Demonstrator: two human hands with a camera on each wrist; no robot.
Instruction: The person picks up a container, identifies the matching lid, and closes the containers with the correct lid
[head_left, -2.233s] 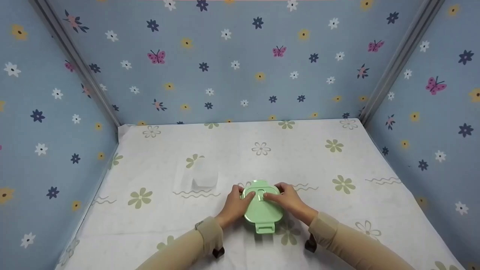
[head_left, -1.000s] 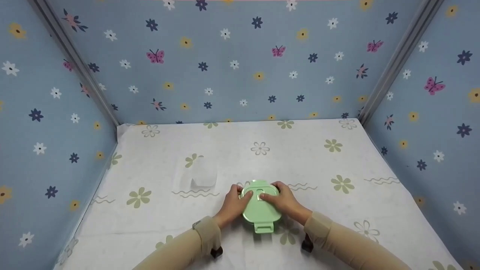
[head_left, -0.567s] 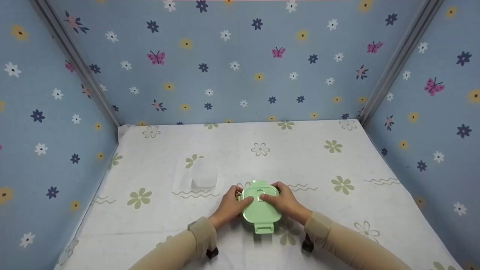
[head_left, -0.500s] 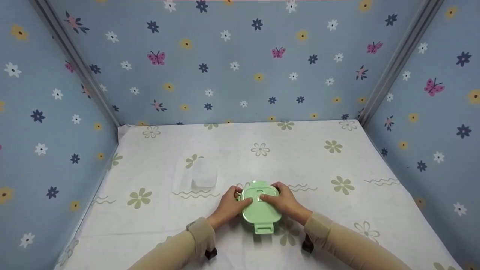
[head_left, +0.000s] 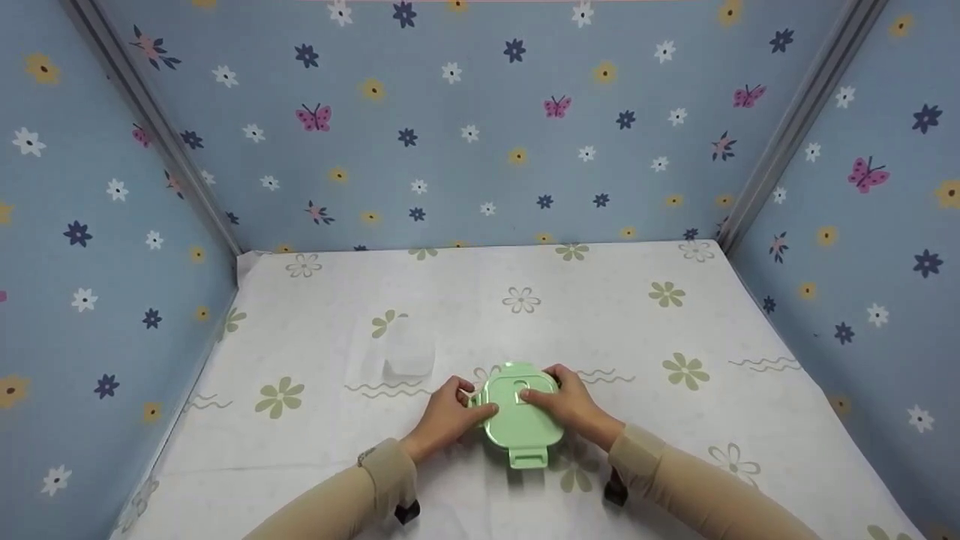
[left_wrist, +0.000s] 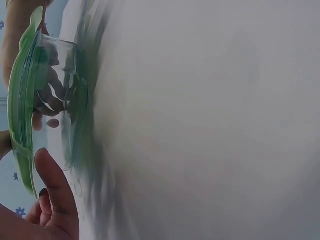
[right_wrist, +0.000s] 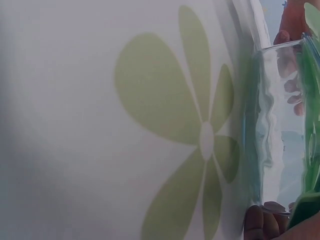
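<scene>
A clear glass food container (right_wrist: 282, 125) stands on the tablecloth, a green lid (head_left: 523, 429) on top. My right hand (head_left: 576, 406) holds its right side, thumb on the lid and fingers down along the glass. At the left side, my left hand (head_left: 444, 420) has its thumb on the lid's edge and a curled finger (left_wrist: 55, 187) beneath the left latch flap (left_wrist: 25, 175). That flap sticks outward, away from the glass. Another latch (head_left: 529, 457) faces me and sticks out too. The fingers behind the container are partly hidden.
A small whitish, block-like thing (head_left: 410, 356) sits on the white flowered tablecloth (head_left: 600, 315), left of and beyond the container. Blue patterned walls (head_left: 480, 120) close off the back and both sides.
My left hand has slid left and toward me, its thumb moving from the lid's top to its left edge by the latch. The right hand and the container stay put.
</scene>
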